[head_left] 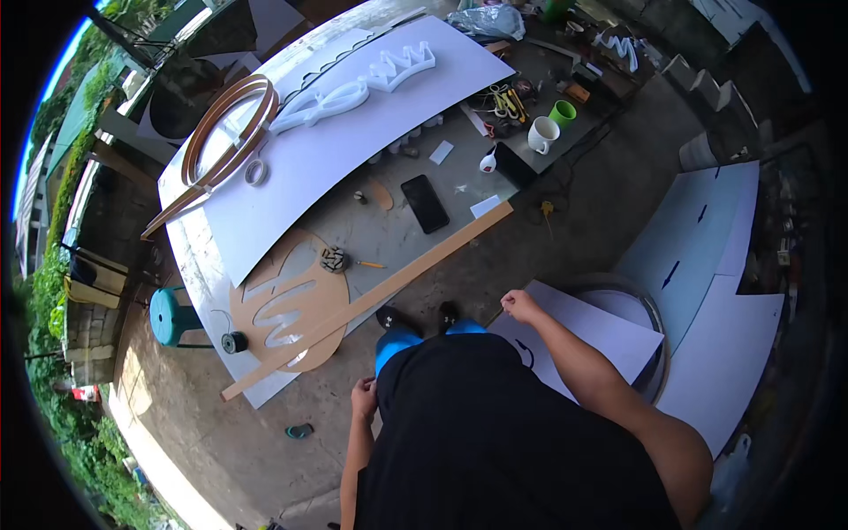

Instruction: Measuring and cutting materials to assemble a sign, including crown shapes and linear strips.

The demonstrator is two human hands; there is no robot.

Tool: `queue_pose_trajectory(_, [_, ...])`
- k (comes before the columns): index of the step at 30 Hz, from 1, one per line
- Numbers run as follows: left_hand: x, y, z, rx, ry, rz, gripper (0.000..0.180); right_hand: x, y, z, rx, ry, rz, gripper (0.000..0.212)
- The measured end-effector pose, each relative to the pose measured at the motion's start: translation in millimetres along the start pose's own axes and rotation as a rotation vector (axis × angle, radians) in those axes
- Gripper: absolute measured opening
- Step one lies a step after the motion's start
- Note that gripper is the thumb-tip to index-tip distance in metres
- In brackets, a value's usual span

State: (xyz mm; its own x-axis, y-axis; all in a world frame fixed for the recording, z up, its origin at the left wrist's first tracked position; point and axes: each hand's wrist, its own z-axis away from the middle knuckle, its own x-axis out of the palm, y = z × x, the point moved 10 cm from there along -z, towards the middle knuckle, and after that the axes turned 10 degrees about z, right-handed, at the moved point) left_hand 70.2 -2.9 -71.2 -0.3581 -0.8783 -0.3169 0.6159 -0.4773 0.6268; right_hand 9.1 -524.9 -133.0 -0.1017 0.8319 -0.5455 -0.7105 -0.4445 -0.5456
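A grey table (pixel 344 221) is standing ahead and to the left of the right hand (pixel 521 306), with a broad white sheet (pixel 344 141) covering much of its far side. Out to the right of that hand's grip, a white board (pixel 733 344) is lying at an angle. Between board and grip, a smaller white sheet (pixel 609 331) is resting over a round rim (pixel 652 305), one edge sitting just beside the fingers. Handling at this smaller sheet is seemingly the step in hand; a next move is probably calling for a clear hold on its edge. Left of the grip, a brown cutout (pixel 331 291) is lying on the table beneath a long brown strip (pixel 415 272).

The right arm (pixel 583 358) is spanning the smaller sheet from above, elbow bending outward, fingers forming a narrow pinch. The left hand (pixel 365 397) is hanging beside the left thigh (pixel 395 344), well apart from the right, fingers loosely curling; whether it is holding anything is impossible to tell. A thin dark sliver (pixel 495 316) is showing by the right fingertips, its hold unclear.
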Motion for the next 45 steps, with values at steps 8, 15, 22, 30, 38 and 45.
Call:
queue_pose_trajectory(8, [1, 23, -27, 0.019, 0.000, 0.103, 0.029, -8, 34, 32, 0.034, 0.039, 0.080, 0.015])
queue_pose_trajectory(15, [15, 46, -42, 0.023, -0.045, 0.084, 0.027, 5, 82, 50, 0.186, 0.048, 0.067, 0.014])
queue_pose_trajectory(22, [28, 64, -66, -0.036, -0.170, 0.003, 0.029, 6, 50, 51, 0.199, 0.074, 0.055, 0.016])
queue_pose_trajectory(30, [60, 111, -135, 0.177, -0.359, -0.270, 0.031, -31, 4, 44, 0.160, 0.215, 0.033, 0.018])
queue_pose_trajectory(38, [131, 240, -97, 0.336, -0.451, -0.393, 0.030, -13, 40, 59, 0.239, 0.178, 0.042, 0.021])
queue_pose_trajectory(45, [188, 240, -94, 0.275, -0.436, -0.419, 0.032, -57, 94, 34, 0.220, 0.143, 0.079, 0.021])
